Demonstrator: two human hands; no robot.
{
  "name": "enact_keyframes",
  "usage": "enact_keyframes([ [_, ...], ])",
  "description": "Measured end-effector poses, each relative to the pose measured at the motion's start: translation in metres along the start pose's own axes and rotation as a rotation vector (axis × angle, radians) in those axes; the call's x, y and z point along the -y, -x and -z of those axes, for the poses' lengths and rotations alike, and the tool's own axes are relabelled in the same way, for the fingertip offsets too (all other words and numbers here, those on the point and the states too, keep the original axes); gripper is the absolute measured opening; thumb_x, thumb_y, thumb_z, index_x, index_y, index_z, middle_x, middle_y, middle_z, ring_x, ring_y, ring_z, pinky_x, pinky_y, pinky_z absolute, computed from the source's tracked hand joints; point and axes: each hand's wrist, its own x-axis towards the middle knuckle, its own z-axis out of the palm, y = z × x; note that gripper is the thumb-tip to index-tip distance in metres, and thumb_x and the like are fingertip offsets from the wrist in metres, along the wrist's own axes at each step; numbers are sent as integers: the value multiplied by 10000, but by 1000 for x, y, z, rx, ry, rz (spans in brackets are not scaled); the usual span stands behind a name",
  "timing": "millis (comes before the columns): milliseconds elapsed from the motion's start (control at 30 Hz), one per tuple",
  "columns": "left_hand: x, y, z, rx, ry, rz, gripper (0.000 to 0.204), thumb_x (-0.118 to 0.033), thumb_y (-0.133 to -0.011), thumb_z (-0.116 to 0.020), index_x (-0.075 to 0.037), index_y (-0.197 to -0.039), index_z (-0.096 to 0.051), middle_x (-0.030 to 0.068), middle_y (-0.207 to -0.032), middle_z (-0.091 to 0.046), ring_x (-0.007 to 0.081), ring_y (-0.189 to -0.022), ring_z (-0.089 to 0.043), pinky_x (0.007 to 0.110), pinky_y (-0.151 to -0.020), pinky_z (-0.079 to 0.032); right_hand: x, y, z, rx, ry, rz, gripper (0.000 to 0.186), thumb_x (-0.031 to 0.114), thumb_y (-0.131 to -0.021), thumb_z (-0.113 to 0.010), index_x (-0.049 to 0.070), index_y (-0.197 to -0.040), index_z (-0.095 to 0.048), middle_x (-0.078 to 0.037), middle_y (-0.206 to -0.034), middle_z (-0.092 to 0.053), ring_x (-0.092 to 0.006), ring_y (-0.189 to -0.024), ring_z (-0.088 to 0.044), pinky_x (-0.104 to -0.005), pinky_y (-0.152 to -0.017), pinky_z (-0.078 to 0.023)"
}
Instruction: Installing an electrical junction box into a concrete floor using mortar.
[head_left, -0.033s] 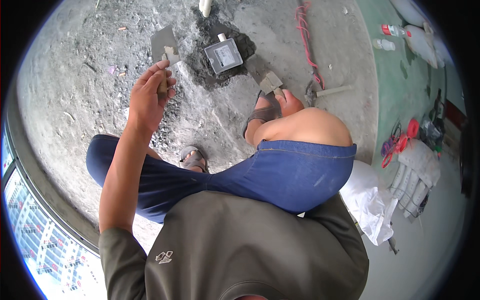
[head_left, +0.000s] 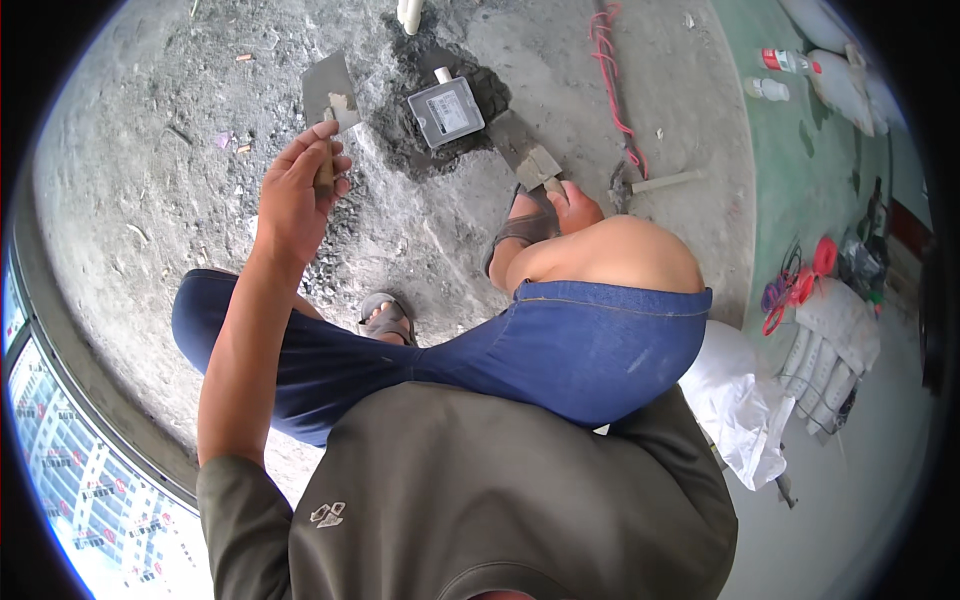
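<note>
My left hand (head_left: 305,190) is closed round the wooden handle of a trowel (head_left: 324,82), whose flat grey blade points away from me with a pale smear of mortar near the handle. Beyond my right knee, partly hidden by it, my right hand (head_left: 577,207) grips a second trowel (head_left: 517,137). That blade lies low beside the right corner of a grey square box (head_left: 446,112) with a clear cover and a label. Dark wet mortar (head_left: 492,92) surrounds the box in the floor, and a short white pipe stub (head_left: 443,75) stands at its far edge.
White pipes (head_left: 410,14) rise beyond the box. Pink cord (head_left: 606,60) runs along the floor to a hammer-like tool (head_left: 665,182). Plastic bottles (head_left: 785,62), red tape or wire coils (head_left: 803,285) and white sacks (head_left: 745,400) sit to the right. A window (head_left: 90,480) is at left.
The trowel in my right hand has shifted and tilted very slightly beside the box. My left hand and its trowel look unmoved.
</note>
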Motion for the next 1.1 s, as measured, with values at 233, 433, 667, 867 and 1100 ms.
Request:
enact_keyframes([
  [233,-1,0,2,-6,13,-1,270,-99,-983,-516,4,-1223,-583,50,-982,-587,132,-835,-605,256,-670,-513,8,6,12,42,76,57,379,399,-923,-588,98,-1151,-608,-211,-972,-669,-431,-923,-625,-482,-746,-486],
  [433,0,0,8,-8,9,-5,292,-104,-993,-500,-7,-1259,-571,75,-1036,-600,131,-857,-604,263,-680,-511,6,-8,26,-36,38,-1,358,366,-924,-586,102,-1166,-586,-196,-1027,-665,-395,-972,-627,-475,-796,-488],
  [667,-1,1,12,-25,14,-7,297,-104,-993,-501,3,-1263,-564,82,-1038,-595,132,-866,-599,264,-685,-506,2,-59,64,98,143,229,375,331,-932,-593,91,-1220,-575,-206,-1096,-653,-430,-1024,-603,-470,-827,-488],
  [867,-1,3,16,-35,26,-14,270,-100,-978,-519,-11,-1223,-590,59,-1002,-597,128,-846,-608,257,-688,-509,19,-115,148,271,389,351,382,306,-898,-628,80,-1204,-607,-175,-1151,-653,-386,-1065,-606,-456,-888,-473],
  [1100,-3,13,16,-55,48,-42,283,-105,-982,-524,-8,-1241,-586,62,-1016,-597,130,-859,-599,257,-682,-502,72,-196,155,340,717,747,371,335,-847,-668,129,-1155,-681,-105,-1138,-676,-277,-1144,-571,-420,-1044,-335],
])
